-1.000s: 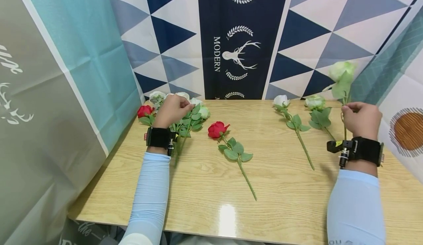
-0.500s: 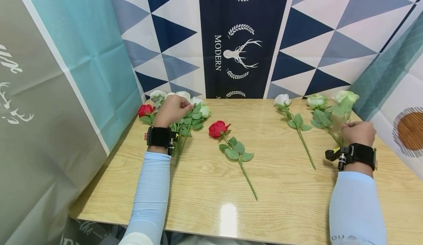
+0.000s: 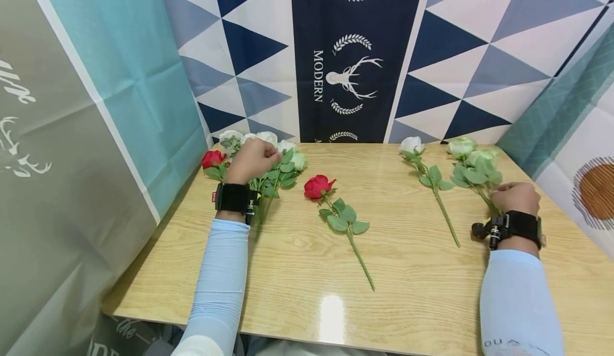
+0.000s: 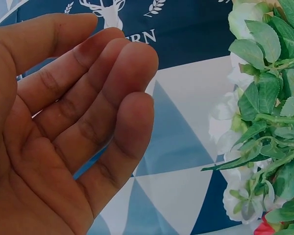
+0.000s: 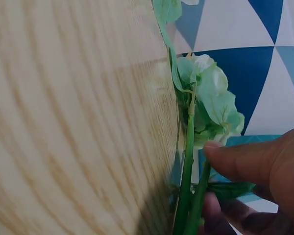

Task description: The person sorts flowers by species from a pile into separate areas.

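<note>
My right hand (image 3: pixel 518 197) pinches the stem (image 5: pixel 200 196) of a pale green rose (image 3: pixel 483 157) between thumb and fingers, low over the table at the right. Right beside it lies another pale green rose (image 3: pixel 461 146), and their leaves overlap. To their left is a white rose (image 3: pixel 411 145) with its stem toward me. My left hand (image 3: pixel 250 162) hovers by a bunch of white and green roses (image 3: pixel 287 147); its fingers are loosely curled with nothing in them, as the left wrist view shows. A red rose (image 3: pixel 213 159) lies at that bunch's left.
A single red rose (image 3: pixel 318 187) lies mid-table, its leafy stem slanting toward the front. The wooden table (image 3: pixel 297 276) meets a patterned cloth (image 3: pixel 352 68) at the back, with more cloth along the left (image 3: pixel 72 148) and right sides.
My right hand has come down with the pale green rose, from upright above the table to lying beside the other green rose. The left hand has stayed in place.
</note>
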A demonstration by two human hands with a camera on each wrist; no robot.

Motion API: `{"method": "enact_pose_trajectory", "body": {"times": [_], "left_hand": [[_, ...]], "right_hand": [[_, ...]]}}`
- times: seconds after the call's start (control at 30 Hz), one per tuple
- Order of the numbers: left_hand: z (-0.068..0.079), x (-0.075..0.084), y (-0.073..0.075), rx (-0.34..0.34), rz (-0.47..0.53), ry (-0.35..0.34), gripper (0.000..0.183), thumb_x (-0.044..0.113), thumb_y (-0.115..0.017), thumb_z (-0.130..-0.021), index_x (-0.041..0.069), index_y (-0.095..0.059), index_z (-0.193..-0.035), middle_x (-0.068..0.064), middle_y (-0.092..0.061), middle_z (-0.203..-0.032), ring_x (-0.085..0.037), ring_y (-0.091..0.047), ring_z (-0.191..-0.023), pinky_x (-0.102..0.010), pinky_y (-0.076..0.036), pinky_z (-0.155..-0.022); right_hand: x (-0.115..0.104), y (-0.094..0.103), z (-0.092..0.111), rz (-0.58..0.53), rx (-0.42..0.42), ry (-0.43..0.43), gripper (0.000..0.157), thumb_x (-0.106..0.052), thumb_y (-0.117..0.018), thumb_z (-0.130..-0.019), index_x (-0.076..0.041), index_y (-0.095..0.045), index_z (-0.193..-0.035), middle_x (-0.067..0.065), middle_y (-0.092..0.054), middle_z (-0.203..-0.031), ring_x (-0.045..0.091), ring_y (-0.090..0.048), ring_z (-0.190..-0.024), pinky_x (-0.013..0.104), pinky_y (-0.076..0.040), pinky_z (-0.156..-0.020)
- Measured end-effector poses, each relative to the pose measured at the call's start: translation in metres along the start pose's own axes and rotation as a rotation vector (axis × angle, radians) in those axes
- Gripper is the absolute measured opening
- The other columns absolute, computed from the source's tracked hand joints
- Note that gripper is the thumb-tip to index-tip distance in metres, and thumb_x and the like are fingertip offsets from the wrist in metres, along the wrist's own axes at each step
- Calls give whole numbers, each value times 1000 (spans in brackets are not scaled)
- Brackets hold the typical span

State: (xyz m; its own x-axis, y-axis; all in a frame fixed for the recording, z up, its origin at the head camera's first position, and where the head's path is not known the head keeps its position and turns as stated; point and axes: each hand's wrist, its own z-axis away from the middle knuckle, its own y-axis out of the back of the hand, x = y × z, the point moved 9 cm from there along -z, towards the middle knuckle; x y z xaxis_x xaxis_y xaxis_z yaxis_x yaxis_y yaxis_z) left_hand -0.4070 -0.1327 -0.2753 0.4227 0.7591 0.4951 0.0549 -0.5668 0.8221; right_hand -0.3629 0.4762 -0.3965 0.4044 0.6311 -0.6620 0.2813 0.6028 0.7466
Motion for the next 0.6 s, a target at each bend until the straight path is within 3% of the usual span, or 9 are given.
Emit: {"method": "enact_pose_trajectory", "body": {"times": [0.17, 0.33, 0.4, 0.6], "left_hand": [[1, -1, 2, -2, -1, 0, 36, 22, -65, -103, 10, -64, -69, 0, -38, -57, -20, -39, -58, -34, -33, -63], [3, -5, 2, -16, -3, 17, 23, 22, -67, -102, 11, -77, -85, -6, -65, -70, -21, -51, -63, -36, -39, -66], [3, -8, 0, -42, -6, 29, 20, 20, -67, -101, 10, -79, -87, -6, -68, -72, -20, -51, -63, -35, -40, -65], [5, -21, -15, -132, -30, 106, 27, 14, -69, -99, 9, -72, -73, 0, -53, -60, -17, -41, -56, -35, -37, -62]], "right_hand": [[-2, 0, -2, 0, 7, 17, 63, -23, -62, -98, 9, -44, -148, 42, -36, -147, 63, -36, -125, 66, -40, -95], [-7, 4, 1, -4, 16, 36, 79, -34, -64, -98, 12, -32, -153, 44, -32, -149, 62, -36, -130, 68, -39, -101], [-9, 5, 2, 0, 5, 40, 82, -38, -64, -98, 14, -30, -152, 44, -31, -149, 62, -35, -130, 68, -39, -100], [-15, 10, 9, 2, 5, 52, 81, -41, -62, -99, 15, -33, -151, 45, -30, -149, 63, -29, -133, 68, -38, -101]]}}
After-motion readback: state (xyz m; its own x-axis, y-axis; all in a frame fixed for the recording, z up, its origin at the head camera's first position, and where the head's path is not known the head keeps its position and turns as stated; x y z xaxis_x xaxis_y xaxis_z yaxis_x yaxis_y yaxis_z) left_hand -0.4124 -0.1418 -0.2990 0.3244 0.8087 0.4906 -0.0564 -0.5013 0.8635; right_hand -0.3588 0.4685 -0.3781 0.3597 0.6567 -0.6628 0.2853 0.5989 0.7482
